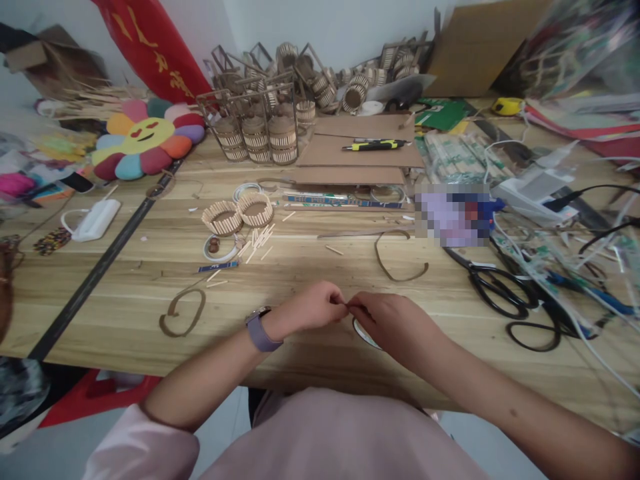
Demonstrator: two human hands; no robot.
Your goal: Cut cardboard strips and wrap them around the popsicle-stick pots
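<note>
Near the table's front edge, my left hand (320, 304) and my right hand (383, 320) meet at the fingertips. Both are closed in a pinch; whatever lies between the fingers is too small to make out. Partly under my right hand lies a white-rimmed round roll (365, 333). Further forward and left stand two small round stick baskets (223, 218), side by side, with loose short sticks (257, 241) next to them. A tape roll (221, 248) with brown pieces inside lies just in front of the baskets. A curled brown strip (183, 313) lies left of my left hand.
Black scissors (503, 290) and cables lie to the right. Finished stick pots in a frame (257, 137) stand at the back, beside cardboard (360, 127) bearing a yellow-black cutter (375, 145). A flower cushion (147, 137) and a white power strip (97, 220) are left.
</note>
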